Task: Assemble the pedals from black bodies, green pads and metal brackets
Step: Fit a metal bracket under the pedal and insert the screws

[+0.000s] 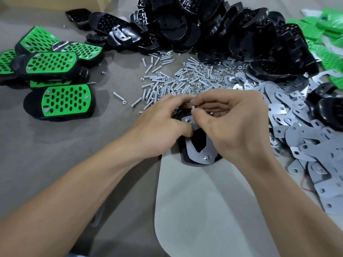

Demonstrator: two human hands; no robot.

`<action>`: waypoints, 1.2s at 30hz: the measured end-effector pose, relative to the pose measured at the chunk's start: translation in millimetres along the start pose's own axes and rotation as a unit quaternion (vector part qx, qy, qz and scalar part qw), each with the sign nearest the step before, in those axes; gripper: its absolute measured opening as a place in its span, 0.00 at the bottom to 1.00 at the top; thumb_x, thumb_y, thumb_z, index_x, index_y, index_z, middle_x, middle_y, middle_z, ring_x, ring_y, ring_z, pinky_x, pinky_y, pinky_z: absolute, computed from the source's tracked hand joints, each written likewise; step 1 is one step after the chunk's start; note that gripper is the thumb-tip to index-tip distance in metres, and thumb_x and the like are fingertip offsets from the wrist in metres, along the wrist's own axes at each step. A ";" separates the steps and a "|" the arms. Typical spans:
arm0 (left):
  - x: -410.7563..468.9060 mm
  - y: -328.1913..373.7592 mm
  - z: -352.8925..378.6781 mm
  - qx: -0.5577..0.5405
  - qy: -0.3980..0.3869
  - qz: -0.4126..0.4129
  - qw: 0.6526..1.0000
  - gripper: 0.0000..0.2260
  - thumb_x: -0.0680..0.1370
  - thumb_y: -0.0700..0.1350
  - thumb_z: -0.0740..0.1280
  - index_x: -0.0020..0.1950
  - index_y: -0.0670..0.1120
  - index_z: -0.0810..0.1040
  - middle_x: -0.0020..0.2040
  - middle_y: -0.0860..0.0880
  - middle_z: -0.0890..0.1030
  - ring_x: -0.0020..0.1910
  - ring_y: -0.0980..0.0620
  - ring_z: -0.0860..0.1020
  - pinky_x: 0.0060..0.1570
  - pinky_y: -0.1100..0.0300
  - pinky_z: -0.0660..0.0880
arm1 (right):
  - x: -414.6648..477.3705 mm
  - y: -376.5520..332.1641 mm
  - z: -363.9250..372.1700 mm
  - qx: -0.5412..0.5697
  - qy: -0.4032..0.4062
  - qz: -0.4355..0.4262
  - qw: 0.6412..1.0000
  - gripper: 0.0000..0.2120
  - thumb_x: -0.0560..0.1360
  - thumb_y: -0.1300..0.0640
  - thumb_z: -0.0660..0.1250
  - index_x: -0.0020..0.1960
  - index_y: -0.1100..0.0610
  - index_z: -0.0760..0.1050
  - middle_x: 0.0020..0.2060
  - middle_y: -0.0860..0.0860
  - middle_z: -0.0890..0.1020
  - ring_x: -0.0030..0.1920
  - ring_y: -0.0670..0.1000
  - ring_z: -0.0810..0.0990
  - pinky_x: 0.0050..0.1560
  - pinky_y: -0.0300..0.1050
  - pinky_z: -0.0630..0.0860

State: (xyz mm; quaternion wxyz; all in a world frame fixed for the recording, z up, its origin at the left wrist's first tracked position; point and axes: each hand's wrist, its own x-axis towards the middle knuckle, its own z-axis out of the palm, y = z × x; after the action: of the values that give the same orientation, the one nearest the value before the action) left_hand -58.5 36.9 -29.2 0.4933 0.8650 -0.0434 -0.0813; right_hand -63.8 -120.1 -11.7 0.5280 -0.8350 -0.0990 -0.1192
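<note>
A black pedal body (199, 140) lies face down at the table's middle with a metal bracket (193, 151) on its back. One nut (206, 157) sits on the bracket's near hole. My left hand (163, 125) grips the pedal's far end, thumb on the bracket near its far hole. My right hand (228, 123) pinches a small metal part, probably a nut, above that far hole; the fingers hide most of it.
Finished green-and-black pedals (55, 75) are stacked at the left. A heap of black bodies (204, 25) fills the back, green pads (330, 34) the far right. Loose bolts and nuts (176, 78) lie beyond my hands, metal brackets (300, 138) at the right.
</note>
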 end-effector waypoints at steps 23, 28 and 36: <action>-2.6 -4.8 -12.0 -0.066 -0.027 0.003 0.997 0.35 0.61 0.45 0.78 0.68 0.55 0.77 0.51 0.58 0.80 0.37 0.51 0.69 0.44 0.49 0.74 | 33.7 -19.3 -16.2 -0.149 -0.234 -0.003 0.961 0.10 0.65 0.61 0.81 0.36 0.46 0.87 0.29 0.42 0.82 0.30 0.40 0.77 0.33 0.29 0.69; -3.5 -7.8 -15.4 -0.088 -0.046 0.020 0.995 0.33 0.62 0.45 0.79 0.67 0.55 0.78 0.55 0.54 0.81 0.40 0.49 0.71 0.45 0.47 0.76 | 33.2 -18.4 -13.6 -0.129 -0.229 0.024 0.965 0.10 0.64 0.62 0.82 0.34 0.49 0.86 0.22 0.37 0.77 0.25 0.36 0.76 0.28 0.25 0.67; -3.2 -9.7 -16.5 -0.090 -0.049 0.040 0.994 0.30 0.62 0.45 0.81 0.63 0.54 0.80 0.53 0.49 0.83 0.37 0.51 0.71 0.40 0.59 0.69 | 33.3 -9.0 -12.3 -0.157 -0.248 -0.006 0.956 0.08 0.65 0.55 0.81 0.35 0.50 0.83 0.25 0.46 0.75 0.26 0.42 0.71 0.28 0.34 0.68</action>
State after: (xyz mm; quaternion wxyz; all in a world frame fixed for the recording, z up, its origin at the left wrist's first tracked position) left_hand -58.7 56.3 -28.9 0.5689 0.8099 -0.0949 -0.1068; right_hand -36.0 -126.1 11.3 0.3482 -0.9100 -0.2123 0.0744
